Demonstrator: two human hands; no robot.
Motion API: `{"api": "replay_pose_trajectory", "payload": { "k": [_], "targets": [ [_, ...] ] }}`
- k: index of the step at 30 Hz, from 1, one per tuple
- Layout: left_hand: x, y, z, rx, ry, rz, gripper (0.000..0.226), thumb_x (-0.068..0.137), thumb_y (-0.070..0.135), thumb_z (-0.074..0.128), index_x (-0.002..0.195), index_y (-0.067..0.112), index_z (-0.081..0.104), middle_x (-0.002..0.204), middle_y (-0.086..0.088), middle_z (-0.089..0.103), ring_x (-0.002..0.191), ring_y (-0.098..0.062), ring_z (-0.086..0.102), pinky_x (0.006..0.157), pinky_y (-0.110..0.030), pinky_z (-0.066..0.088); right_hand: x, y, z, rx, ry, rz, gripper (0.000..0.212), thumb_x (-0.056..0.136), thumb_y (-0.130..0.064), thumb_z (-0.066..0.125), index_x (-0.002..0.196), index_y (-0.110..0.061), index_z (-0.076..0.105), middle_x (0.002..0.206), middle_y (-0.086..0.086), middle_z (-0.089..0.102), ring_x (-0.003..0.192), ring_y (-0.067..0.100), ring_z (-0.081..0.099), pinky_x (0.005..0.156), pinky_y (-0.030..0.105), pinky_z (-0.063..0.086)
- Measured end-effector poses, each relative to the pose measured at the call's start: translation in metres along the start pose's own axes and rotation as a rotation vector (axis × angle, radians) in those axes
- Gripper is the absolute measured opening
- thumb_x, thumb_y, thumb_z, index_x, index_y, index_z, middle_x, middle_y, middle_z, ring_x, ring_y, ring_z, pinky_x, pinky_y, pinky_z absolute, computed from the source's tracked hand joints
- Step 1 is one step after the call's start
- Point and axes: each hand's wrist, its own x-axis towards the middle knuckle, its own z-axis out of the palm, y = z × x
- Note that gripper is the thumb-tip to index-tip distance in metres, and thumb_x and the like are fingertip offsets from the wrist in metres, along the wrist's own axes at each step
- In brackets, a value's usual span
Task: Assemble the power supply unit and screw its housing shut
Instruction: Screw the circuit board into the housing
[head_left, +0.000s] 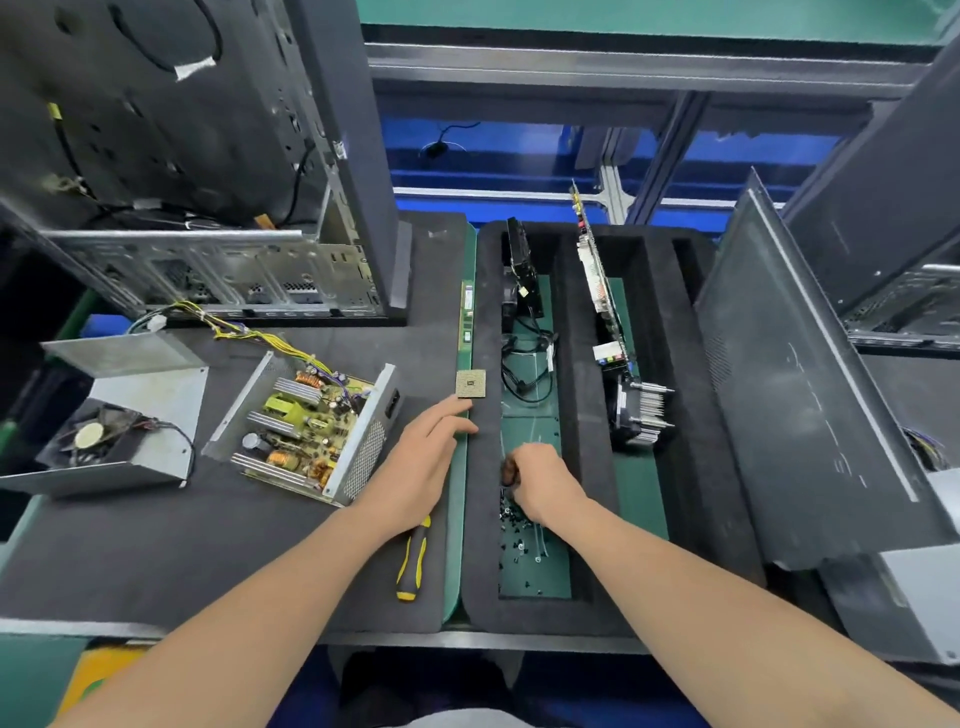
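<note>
The open power supply base (306, 428) lies on the dark mat at centre left, its circuit board exposed and yellow wires trailing back. Its metal cover with a black fan (111, 415) lies apart to the left. My left hand (421, 457) rests flat and open on the mat's right edge, just right of the base. A yellow and black screwdriver (413, 564) lies under my left wrist. My right hand (540, 486) is curled down in the foam tray slot over a pile of small black screws (511, 525); what its fingers pinch is hidden.
A CPU chip (470, 383) and a RAM stick (466, 317) sit beside the foam tray (587, 519). Circuit cards, a heatsink cooler (641, 415) and cables stand in the tray. An open computer case (208, 171) stands at back left; case panels (810, 395) lean at right.
</note>
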Motion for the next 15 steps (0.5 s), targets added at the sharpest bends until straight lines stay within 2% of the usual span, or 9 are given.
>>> {"api": "replay_pose_trajectory", "payload": {
  "k": [3,9,12,13,15],
  "targets": [
    [0.0,0.0,-0.001,-0.011,0.003,-0.002,0.031,0.109,0.009,0.041,0.132,0.019,0.059,0.16,0.008,0.04,0.153,-0.004,0.024,0.125,-0.019,0.016,-0.001,0.001,0.003,-0.028,0.023,-0.023,0.014,0.092,0.002,0.061,0.098,-0.004,0.072,0.106,0.013,0.067,0.091,0.033,0.07,0.084,0.041,0.062],
    [0.0,0.005,-0.005,-0.01,-0.01,-0.011,0.03,0.109,0.008,0.042,0.131,0.018,0.06,0.159,0.005,0.04,0.153,-0.009,0.026,0.126,-0.024,0.019,-0.006,0.0,-0.002,-0.012,0.013,-0.002,0.017,0.1,0.001,0.054,0.11,-0.001,0.067,0.118,0.015,0.063,0.1,0.032,0.069,0.087,0.037,0.059],
    [0.002,0.011,-0.007,0.024,-0.026,-0.007,0.032,0.108,0.005,0.042,0.132,0.016,0.06,0.161,0.003,0.037,0.155,-0.012,0.023,0.122,-0.014,0.011,-0.011,-0.001,-0.011,0.062,0.055,0.004,0.02,0.105,-0.006,0.05,0.121,-0.001,0.062,0.123,0.016,0.062,0.108,0.031,0.066,0.091,0.037,0.057],
    [0.003,0.014,-0.007,0.037,-0.029,-0.003,0.033,0.107,0.003,0.042,0.131,0.015,0.06,0.161,0.002,0.037,0.155,-0.014,0.023,0.121,-0.012,0.009,-0.013,-0.002,-0.015,0.103,0.077,0.014,0.021,0.106,-0.009,0.05,0.119,0.0,0.063,0.121,0.016,0.064,0.106,0.031,0.067,0.089,0.037,0.057],
    [0.005,0.018,-0.007,0.06,-0.031,0.006,0.035,0.105,-0.002,0.043,0.131,0.013,0.062,0.159,-0.002,0.04,0.155,-0.018,0.024,0.122,-0.016,0.01,-0.018,-0.003,-0.023,0.198,0.12,0.038,0.021,0.104,-0.011,0.052,0.108,0.001,0.068,0.109,0.017,0.071,0.098,0.034,0.07,0.083,0.038,0.059]
  ]
}}
